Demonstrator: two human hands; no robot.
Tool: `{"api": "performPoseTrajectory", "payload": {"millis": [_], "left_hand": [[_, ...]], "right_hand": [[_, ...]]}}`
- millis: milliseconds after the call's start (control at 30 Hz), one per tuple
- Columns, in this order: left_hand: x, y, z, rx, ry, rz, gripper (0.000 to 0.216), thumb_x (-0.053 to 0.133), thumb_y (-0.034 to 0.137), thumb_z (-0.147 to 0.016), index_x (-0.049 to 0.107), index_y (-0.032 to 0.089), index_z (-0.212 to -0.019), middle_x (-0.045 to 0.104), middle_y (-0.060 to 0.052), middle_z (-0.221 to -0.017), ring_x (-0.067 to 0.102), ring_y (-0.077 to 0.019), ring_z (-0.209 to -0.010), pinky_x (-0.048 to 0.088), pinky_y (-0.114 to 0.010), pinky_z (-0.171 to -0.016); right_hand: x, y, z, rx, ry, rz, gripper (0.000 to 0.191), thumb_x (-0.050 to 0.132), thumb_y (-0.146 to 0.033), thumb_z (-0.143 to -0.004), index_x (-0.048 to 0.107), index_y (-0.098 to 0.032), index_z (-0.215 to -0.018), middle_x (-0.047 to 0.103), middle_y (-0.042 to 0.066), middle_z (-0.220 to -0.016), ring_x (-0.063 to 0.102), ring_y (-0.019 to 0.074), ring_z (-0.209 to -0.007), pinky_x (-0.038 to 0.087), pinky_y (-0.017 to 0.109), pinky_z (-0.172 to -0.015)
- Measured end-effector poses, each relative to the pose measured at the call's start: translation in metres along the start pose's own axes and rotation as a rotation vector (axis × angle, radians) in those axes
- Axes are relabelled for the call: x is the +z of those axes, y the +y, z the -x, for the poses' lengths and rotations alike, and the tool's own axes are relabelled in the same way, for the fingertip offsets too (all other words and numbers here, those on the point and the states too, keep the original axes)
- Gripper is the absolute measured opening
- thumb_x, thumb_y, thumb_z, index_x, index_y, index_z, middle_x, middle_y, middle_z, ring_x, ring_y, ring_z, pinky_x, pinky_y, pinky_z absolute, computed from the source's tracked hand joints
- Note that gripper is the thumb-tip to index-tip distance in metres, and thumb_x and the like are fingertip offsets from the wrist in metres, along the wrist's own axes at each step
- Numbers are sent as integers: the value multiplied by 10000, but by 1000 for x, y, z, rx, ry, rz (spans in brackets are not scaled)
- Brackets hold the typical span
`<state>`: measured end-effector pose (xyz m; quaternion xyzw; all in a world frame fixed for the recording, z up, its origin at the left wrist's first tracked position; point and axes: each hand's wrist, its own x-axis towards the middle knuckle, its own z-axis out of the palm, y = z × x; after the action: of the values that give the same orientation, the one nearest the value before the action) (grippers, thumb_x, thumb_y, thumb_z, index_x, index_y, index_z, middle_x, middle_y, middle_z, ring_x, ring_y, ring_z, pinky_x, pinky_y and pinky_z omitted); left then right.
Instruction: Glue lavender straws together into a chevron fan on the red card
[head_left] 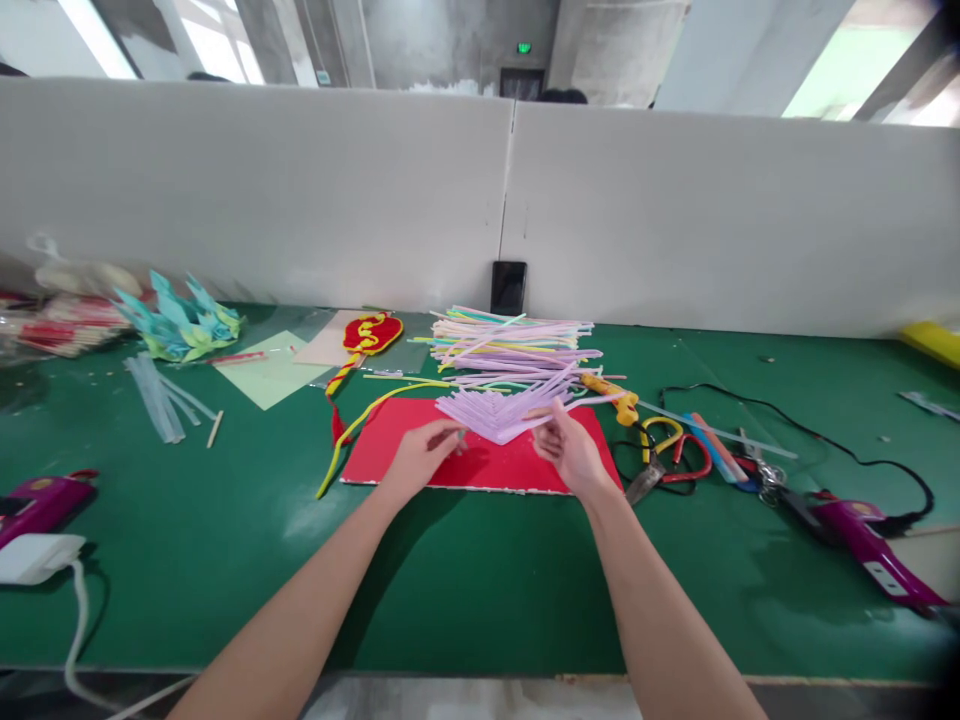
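A V-shaped piece of lilac pipe cleaners (496,412), laid side by side in a chevron, is held just above a red board (390,437). My left hand (429,452) is closed at the piece's lower left edge, thumb and finger pinched together. On the other side my right hand (571,447) grips the right part, and a loose lilac stem sticks out past its fingers to the right. Behind the piece lies a pile of pastel pipe cleaners (517,340). A yellow pipe cleaner (346,436) curves along the board's left side.
Right of the board lie pliers (651,472) with red and yellow handles, glue sticks (709,445) and a purple hot-glue gun (862,545) with its cord. Leftward are a red-yellow ornament (369,335), green paper (266,372) and turquoise folded flowers (180,318). A phone (509,288) leans on the partition.
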<state>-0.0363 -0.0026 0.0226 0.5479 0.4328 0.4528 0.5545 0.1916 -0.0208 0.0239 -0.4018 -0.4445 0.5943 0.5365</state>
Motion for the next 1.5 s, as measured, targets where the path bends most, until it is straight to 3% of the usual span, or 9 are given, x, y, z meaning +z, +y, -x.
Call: {"api": "performPoseTrajectory", "payload": {"millis": [67,233,400,533,700,967,1267,1433,1500], "left_hand": [[7,0,4,-1,-55,-63,154,739,202,-653,748,225,-805,719,-32,-698,658,-193,-674,506,-262,-672],[14,2,9,-12,-100,-91,370,756,218,-640,719,235,-1007,731,-50,-979,679,-226,-832,513,-291,-749],[6,0,4,-34,-42,-21,256,720,297,-691,714,186,-921,742,-44,-870,687,-217,-804,522,-327,-776],[-1,-2,0,-62,14,78,257,755,328,-654,692,162,-840,731,-42,-749,692,-212,-751,538,-314,-719],[-8,-3,-4,-94,92,258,328,745,306,-675,643,174,-958,720,-16,-763,693,-159,-754,543,-275,-752],[-2,-8,-3,-134,36,364,296,749,292,-682,638,155,-919,727,-80,-958,679,-194,-937,531,-304,-857],[21,-15,3,-21,6,96,395,701,454,-690,657,136,-920,737,-103,-881,693,-261,-875,527,-428,-850],[31,-13,-15,80,106,-246,202,657,281,-739,667,163,-902,714,-99,-958,662,-253,-944,489,-429,-901],[35,-12,-18,133,172,-402,240,645,213,-738,651,177,-976,672,-113,-1072,608,-275,-1048,430,-468,-965]], "right_hand": [[5,5,0,8,-8,6,437,493,-598,-810,637,-188,-849,219,-82,-486,155,70,-405,147,241,-387],[22,17,2,44,-82,61,432,553,-576,-787,673,-167,-852,523,-12,-605,371,65,-440,266,235,-413],[30,19,4,84,-141,96,405,586,-542,-777,707,-175,-897,592,3,-644,428,61,-429,301,220,-413],[21,14,2,20,3,65,362,654,-505,-728,705,-190,-899,593,-5,-658,428,60,-451,295,209,-404],[2,11,-5,-99,265,10,295,698,-476,-690,665,-188,-740,537,-31,-590,415,58,-483,302,203,-432],[8,18,-4,-97,202,67,258,745,-413,-653,693,-172,-727,604,-6,-611,446,69,-482,336,214,-437],[9,15,-3,-59,126,115,251,754,-402,-637,701,-173,-725,650,12,-629,476,87,-481,356,224,-432],[1,14,-7,-122,267,62,254,738,-406,-657,679,-175,-743,678,22,-700,472,73,-489,350,213,-428],[-3,15,-9,-159,355,28,261,722,-416,-674,666,-183,-778,688,24,-759,477,69,-513,349,202,-426]]}}
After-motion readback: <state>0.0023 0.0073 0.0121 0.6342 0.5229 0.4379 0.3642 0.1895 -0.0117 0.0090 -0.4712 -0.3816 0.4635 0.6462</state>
